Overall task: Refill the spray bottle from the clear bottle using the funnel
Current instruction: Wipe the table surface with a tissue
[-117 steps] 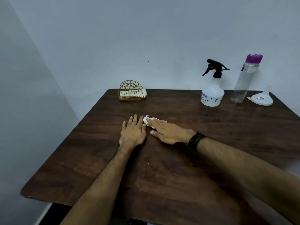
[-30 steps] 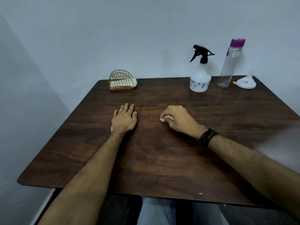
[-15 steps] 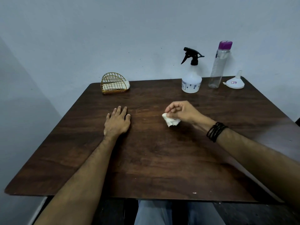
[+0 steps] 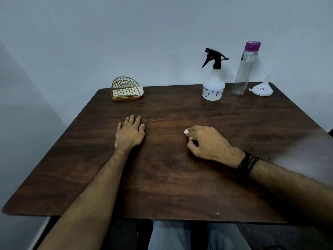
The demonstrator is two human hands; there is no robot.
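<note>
A dark wooden table (image 4: 180, 177) fills most of the view and stands against a pale blue-grey wall (image 4: 144, 33). Two bare forearms reach over its near edge.

The left hand (image 4: 130, 134) lies palm down on the wood with its fingers straight and close together, holding nothing. The right hand (image 4: 209, 143) rests near the middle of the table, its fingers curled and pinching a small wad of white tissue (image 4: 187, 132), most of which is hidden under the fingers. A black wristband (image 4: 247, 163) circles the right wrist.

Along the far edge, towards the right corner, stand the three things for the refill, all well apart from both hands. The clear bottle (image 4: 245, 69) is tall, slim and upright, and its purple cap (image 4: 253, 46) is on. Just left of it stands the spray bottle (image 4: 213, 87), white and squat, with a black trigger head (image 4: 214, 58) screwed on; it carries small blue flower prints and a boxed label whose writing is too small to read. Right of the clear bottle the white funnel (image 4: 262, 89) sits mouth down with its spout up; a small sticker on it cannot be read.

At the far left of the table, a gold wire napkin holder (image 4: 125, 89) holds white napkins (image 4: 137, 91).
</note>
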